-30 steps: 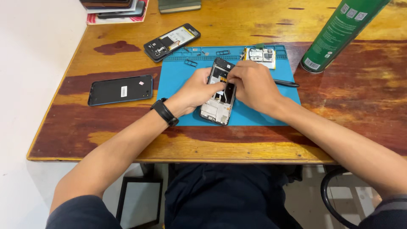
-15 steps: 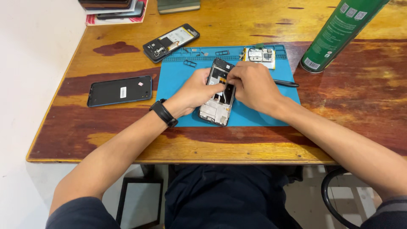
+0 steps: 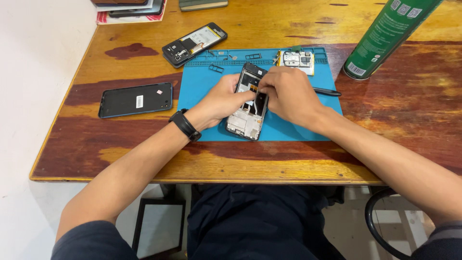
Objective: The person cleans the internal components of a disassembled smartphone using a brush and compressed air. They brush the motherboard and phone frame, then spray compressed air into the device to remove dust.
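Head camera view, looking down past dark trousers and two bare forearms to a worn wooden table [image 3: 144, 166], its near edge running across the frame. On the left wrist sits a black wristband [image 3: 185, 124]. Both hands meet over an opened smartphone [image 3: 244, 123] (back cover off, boards and metal frame showing) that lies lengthwise on a blue repair mat [image 3: 293, 126]. The left hand [image 3: 222, 100] rests its curled fingers against the phone's left edge, thumb touching the inside of the case. The right hand [image 3: 288, 94] covers the phone's upper right, fingertips drawn together on a small part inside it; what they pinch cannot be told. A dark slim tool [image 3: 327, 91] lies on the mat just beside the right hand. Left of the mat lies a black phone back cover [image 3: 135, 99]. Farther off lie a second opened phone [image 3: 194, 38], a small phone circuit assembly [image 3: 298, 59] on the mat's far edge, and a green spray can [image 3: 388, 33].
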